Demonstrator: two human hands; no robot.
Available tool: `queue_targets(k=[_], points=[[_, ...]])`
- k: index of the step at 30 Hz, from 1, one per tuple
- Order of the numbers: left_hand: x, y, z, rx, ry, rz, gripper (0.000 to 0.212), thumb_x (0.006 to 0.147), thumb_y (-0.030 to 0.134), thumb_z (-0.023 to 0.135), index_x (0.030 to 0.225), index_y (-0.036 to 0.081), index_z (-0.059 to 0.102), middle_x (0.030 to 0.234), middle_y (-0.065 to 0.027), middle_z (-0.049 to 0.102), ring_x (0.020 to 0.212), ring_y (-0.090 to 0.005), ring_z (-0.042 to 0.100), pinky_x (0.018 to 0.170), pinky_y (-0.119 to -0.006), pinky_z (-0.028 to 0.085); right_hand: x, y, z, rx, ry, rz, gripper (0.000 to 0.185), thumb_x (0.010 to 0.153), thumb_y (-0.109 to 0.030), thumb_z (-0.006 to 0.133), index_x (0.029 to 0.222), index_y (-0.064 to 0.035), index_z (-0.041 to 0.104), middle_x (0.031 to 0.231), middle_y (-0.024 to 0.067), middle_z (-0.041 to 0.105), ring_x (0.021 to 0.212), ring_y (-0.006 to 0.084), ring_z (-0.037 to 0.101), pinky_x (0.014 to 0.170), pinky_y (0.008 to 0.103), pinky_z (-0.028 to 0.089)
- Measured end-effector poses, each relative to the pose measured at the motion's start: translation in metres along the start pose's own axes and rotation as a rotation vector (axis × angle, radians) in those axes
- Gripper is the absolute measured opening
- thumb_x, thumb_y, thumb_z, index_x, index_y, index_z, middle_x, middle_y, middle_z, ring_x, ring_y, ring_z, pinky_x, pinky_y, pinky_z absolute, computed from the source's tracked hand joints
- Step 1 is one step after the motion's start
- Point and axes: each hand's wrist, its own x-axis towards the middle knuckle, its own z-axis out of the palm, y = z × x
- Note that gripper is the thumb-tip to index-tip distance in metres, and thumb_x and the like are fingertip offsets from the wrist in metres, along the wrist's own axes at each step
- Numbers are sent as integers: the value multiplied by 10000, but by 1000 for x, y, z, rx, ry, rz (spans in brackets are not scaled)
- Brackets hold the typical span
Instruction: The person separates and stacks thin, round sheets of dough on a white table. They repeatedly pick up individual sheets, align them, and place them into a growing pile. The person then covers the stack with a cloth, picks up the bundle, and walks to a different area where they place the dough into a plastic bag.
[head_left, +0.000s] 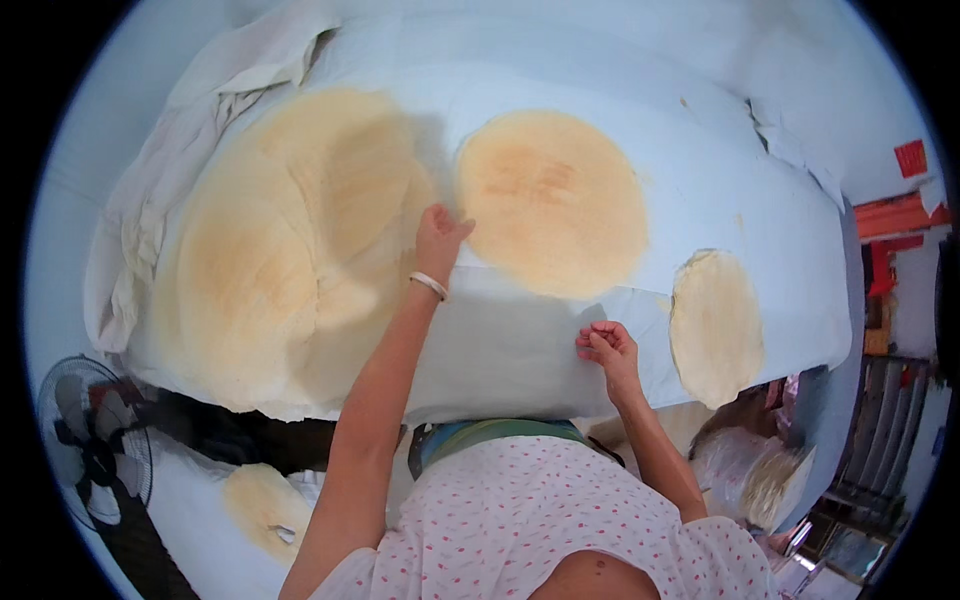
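Observation:
Large, thin round flatbreads lie on a table covered with a pale cloth. Overlapping flatbreads spread across its left half. A single browned flatbread lies right of centre. My left hand, with a bangle at the wrist, has its fingers curled near that bread's left edge; whether they pinch anything is unclear. Lower down, my right hand hovers over the cloth below the single bread, fingers loosely bent, holding nothing visible. A stack of smaller, paler flat rounds rests at the table's right.
Bunched cloth runs along the table's left edge. A black fan stands at the lower left, near another flatbread on a white surface. Plastic-wrapped goods sit below the table's right corner.

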Motion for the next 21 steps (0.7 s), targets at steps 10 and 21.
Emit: queue_targets(k=[10,21], points=[[59,19,26,-118,-137,-434,436,702,37,727,1076,-55,522,945,-82,621,673,-169,575,542,-299,435,-13,3,-48,-68,-98,-91,190,883,-20,533,1073,-19,541,971,72,626,857,145,615,706,268,521],[14,188,88,444,-137,453,160,655,115,698,741,-15,659,639,-15,615,564,-72,530,516,-255,441,-4,-40,-53,-271,-60,-412,218,886,-37,547,1103,-26,530,1016,58,596,893,110,571,742,255,492]])
